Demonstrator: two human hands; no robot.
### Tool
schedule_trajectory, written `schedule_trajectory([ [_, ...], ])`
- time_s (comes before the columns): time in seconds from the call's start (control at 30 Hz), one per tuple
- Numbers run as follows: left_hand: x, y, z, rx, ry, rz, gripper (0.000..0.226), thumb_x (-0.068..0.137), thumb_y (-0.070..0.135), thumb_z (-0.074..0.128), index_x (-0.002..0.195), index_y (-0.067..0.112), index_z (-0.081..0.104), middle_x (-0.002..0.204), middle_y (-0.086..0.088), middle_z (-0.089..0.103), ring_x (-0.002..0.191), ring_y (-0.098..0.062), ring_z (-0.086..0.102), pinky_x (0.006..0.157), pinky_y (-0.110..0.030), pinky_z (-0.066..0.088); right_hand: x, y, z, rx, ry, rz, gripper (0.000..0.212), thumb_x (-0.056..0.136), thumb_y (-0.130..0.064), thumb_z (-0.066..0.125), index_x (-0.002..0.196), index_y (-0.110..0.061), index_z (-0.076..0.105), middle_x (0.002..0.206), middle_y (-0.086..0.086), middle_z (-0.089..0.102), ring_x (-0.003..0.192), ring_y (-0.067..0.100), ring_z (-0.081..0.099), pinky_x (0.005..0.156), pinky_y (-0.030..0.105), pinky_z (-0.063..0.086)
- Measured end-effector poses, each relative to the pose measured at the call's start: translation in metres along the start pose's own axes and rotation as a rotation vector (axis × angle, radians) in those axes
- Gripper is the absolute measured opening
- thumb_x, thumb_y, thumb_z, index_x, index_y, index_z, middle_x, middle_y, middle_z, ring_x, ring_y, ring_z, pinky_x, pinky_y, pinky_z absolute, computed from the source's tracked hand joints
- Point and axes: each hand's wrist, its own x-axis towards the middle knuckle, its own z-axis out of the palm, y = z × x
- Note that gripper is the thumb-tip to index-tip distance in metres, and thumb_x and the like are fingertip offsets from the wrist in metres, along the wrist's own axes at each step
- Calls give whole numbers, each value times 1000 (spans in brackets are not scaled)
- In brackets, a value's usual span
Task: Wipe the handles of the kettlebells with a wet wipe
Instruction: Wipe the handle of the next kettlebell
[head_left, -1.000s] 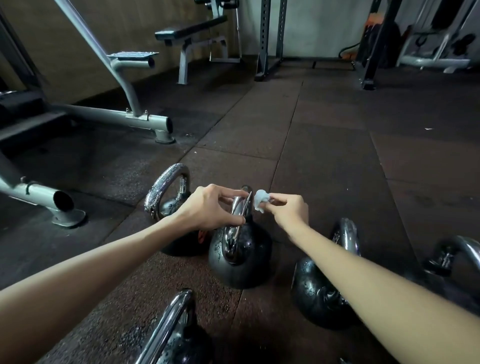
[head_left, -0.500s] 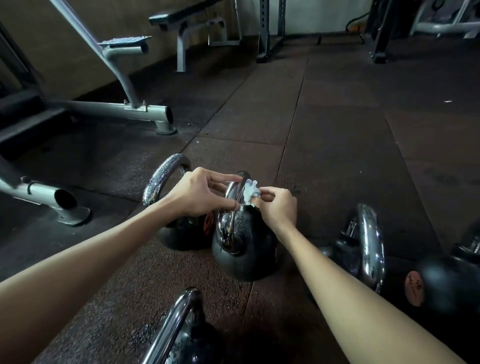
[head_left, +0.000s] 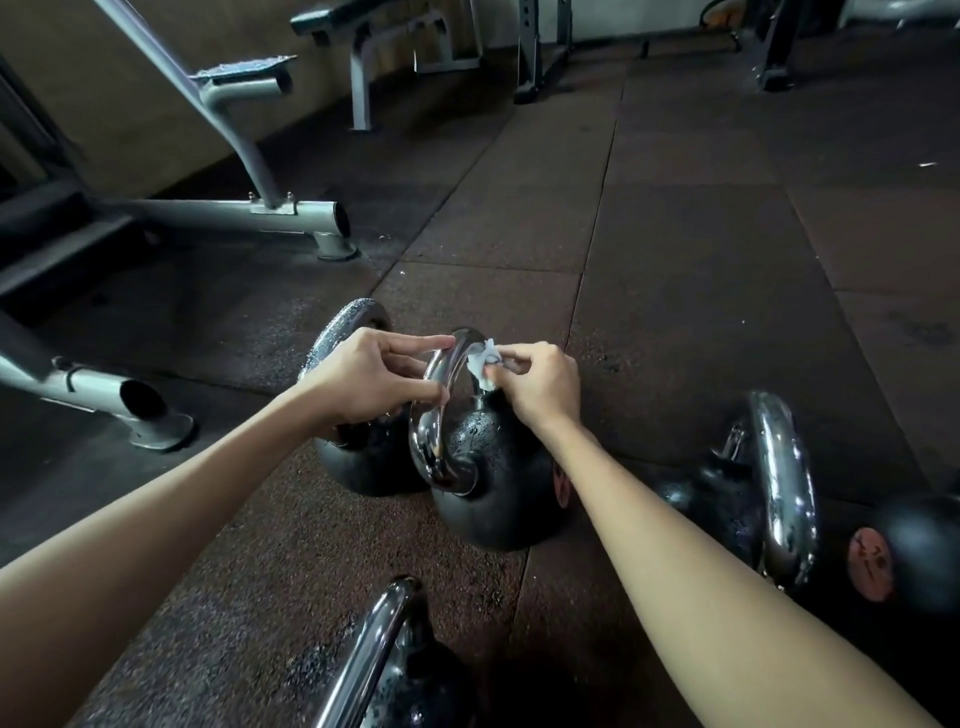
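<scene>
I see gloss against grain.
The kettlebell handle (head_left: 423, 431) is mirror-smooth chrome; ball (head_left: 498, 488) matt black; wet wipe (head_left: 480, 361) crumpled cloth; floor (head_left: 675, 312) rough rubber.

Dark speckled rubber floor tiles (head_left: 675, 234) with visible seams cover the dim room. A grey tubular metal machine frame (head_left: 234, 213) stands at left before a brownish wall (head_left: 145, 104). Farther back are a black-padded bench on grey legs (head_left: 337, 18) and dark rack uprights (head_left: 530, 52).

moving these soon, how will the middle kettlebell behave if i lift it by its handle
The middle kettlebell likely feels heavy for its size, a solid-looking black ball. Its chrome handle looks polished, so probably slippery.
</scene>
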Motion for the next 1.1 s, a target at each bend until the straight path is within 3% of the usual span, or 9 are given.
schedule_trajectory([
  [0.2,6,6,6,-27,-46,18,59,72,33,91,123,51,69,96,16,80,109,-41,69,102,-58,53,-1,16,-12,9,24,14,24,79,-33,80,104,-29,82,91,-6,80,84,8,74,77,33,58],
  [0.33,7,14,9,-29,-67,27,60,70,35,91,124,50,69,96,15,80,99,-25,75,103,-54,53,-5,22,-12,21,69,83,17,85,-36,77,99,-28,82,91,1,79,83,12,75,78,36,55],
  [0.4,5,14,11,-25,-71,22,58,70,33,91,121,51,70,95,15,80,89,-18,70,96,-50,55,-2,11,-14,39,78,60,22,85,-41,79,102,-26,81,99,2,77,90,4,73,79,32,53],
  [0.57,5,10,5,-31,-33,7,56,71,30,91,118,52,72,96,14,80,90,-11,75,91,-41,59,17,-23,-22,62,39,-27,26,84,-30,82,110,-29,80,106,-9,79,99,8,72,84,27,56],
  [0.67,1,7,-1,-48,-34,-16,54,76,25,89,119,51,71,97,13,80,69,3,67,70,-24,52,14,-23,-13,18,8,6,27,83,-31,83,110,-30,80,106,-10,79,102,11,72,83,23,53],
  [0.8,-2,3,-3,-65,-40,-20,55,80,24,87,126,48,68,97,17,79,86,-23,70,81,-38,56,2,-25,-3,69,23,48,29,84,-28,83,113,-25,80,107,-6,79,103,13,72,84,25,54],
  [0.97,-2,-1,-3,-92,-42,-1,54,82,24,86,127,48,67,95,15,80,66,-17,51,64,-29,43,-31,-21,-7,161,-88,-55,31,84,-27,83,115,-22,80,110,-6,79,106,4,71,97,27,55],
  [1.03,-3,-3,-1,-107,-43,6,53,82,25,85,126,48,67,96,11,80,56,-8,44,58,-26,39,-35,-23,-11,161,-90,-89,29,83,-26,84,112,-23,81,108,-8,79,102,2,72,95,24,55],
  [1.1,-1,-5,1,-122,-52,3,54,82,25,85,128,47,67,99,6,80,58,-9,43,59,-28,42,-28,-29,-14,165,-54,-88,25,84,-26,83,109,-24,82,102,-11,80,96,0,72,91,25,56],
])
